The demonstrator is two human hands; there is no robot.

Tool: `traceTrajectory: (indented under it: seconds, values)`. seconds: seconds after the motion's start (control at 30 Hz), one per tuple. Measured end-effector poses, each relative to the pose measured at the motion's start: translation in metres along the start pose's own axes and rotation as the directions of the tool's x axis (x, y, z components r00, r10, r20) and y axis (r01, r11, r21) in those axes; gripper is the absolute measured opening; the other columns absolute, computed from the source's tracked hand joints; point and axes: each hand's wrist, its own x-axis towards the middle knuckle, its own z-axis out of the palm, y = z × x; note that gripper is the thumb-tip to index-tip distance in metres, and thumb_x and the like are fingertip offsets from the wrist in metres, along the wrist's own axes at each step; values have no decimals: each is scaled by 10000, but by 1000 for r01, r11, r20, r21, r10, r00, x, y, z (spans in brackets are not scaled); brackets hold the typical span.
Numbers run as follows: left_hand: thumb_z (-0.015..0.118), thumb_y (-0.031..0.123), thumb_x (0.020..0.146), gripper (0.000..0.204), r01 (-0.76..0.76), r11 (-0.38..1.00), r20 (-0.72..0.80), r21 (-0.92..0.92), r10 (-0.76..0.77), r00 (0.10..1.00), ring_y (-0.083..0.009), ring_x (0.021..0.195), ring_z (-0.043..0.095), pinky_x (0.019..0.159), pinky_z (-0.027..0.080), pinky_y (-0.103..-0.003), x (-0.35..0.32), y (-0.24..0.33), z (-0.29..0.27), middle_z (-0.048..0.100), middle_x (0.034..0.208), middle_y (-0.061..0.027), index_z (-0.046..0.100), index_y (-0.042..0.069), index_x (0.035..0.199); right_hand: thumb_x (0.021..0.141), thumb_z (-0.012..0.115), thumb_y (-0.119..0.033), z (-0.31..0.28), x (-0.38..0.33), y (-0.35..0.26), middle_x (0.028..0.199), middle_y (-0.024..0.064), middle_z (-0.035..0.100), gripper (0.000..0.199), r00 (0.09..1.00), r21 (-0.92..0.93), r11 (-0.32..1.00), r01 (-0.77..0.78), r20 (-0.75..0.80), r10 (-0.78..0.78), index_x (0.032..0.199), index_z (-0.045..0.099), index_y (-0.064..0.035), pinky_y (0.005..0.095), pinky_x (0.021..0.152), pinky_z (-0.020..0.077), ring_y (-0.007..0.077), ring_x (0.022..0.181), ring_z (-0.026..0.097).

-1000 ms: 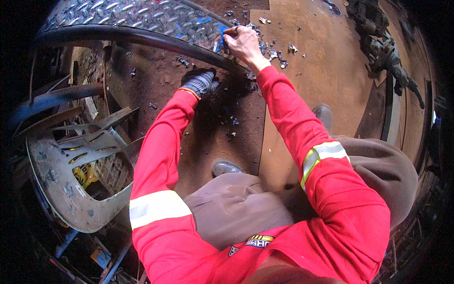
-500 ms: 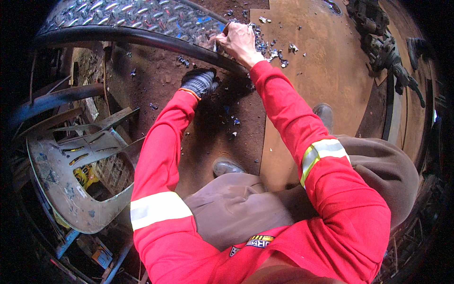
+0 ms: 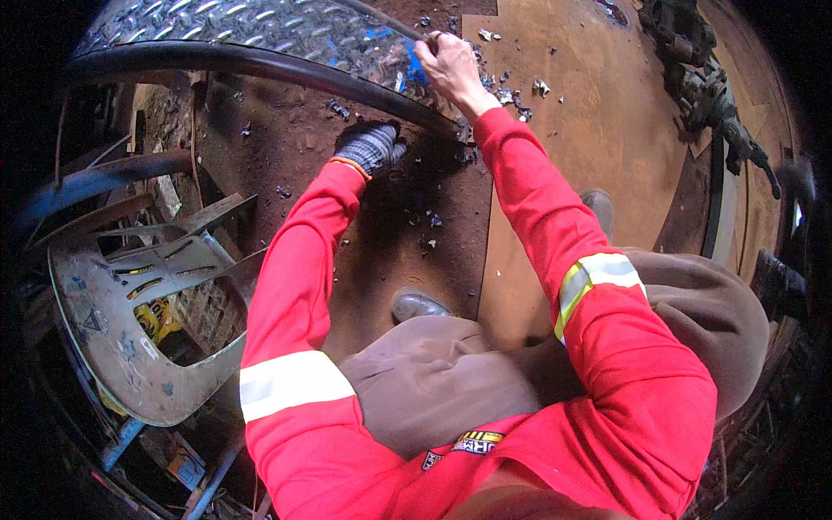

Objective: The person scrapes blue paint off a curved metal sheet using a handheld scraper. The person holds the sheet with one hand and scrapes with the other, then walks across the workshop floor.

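Observation:
My bare right hand (image 3: 451, 69) is closed at the far right end of a tread-patterned metal plate (image 3: 260, 26). Its fingertips pinch close to the plate's edge, and whatever they hold is too small to make out. Blue patches (image 3: 418, 65) show on the plate beside them. Along the near side of the plate runs a black tube (image 3: 260, 69). My left hand (image 3: 368, 147), in a grey striped glove with dark fingers, is curled just below that tube; the glove hides whether anything is in it.
Blue and white flakes (image 3: 520, 108) litter the dirt floor and a rusty sheet (image 3: 572, 173) at right. A grey plastic chair (image 3: 165, 364) lies at left among metal bars (image 3: 104, 186). Greasy machine parts (image 3: 711, 104) lie at far right. My boots (image 3: 416, 305) stand below.
My right hand has moved slightly right and farther along the plate's edge, uncovering a blue patch. The left hand has stayed nearly in place.

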Motion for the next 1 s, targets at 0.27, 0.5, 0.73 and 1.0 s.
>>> traceTrajectory:
  seconds: [0.27,0.5,0.73,1.0]
  values:
    - [539,449,892,403,-43,999,-151,1,43,988,-377,948,623,831,486,-479,-4,-7,9,655,1018,-182,602,92,1070,810,637,-251,5,39,-18,817,179,652,221,899,-123,897,424,-60,-433,789,675,-34,452,740,531,369,775,647]
    - [556,429,873,429,-25,1000,-76,-10,24,997,-358,1036,614,882,478,-473,-8,-3,2,647,1114,-163,581,102,1150,763,671,-273,-10,38,-21,808,201,661,229,922,-197,901,387,89,-376,803,691,-48,449,741,543,367,797,658]
    - [559,440,876,406,-27,999,-102,-25,25,994,-366,995,620,865,484,-473,-11,-1,2,649,1084,-168,607,115,1115,759,676,-270,-7,42,-20,799,206,659,229,910,-213,886,413,120,-396,791,686,-44,456,727,546,369,782,662]
    - [547,435,869,425,-53,998,-99,-21,50,994,-371,1005,621,879,479,-477,-5,-4,6,655,1085,-172,595,103,1131,753,677,-293,5,59,-18,796,201,671,245,892,-338,825,452,185,-413,789,697,-51,445,756,548,370,796,670]
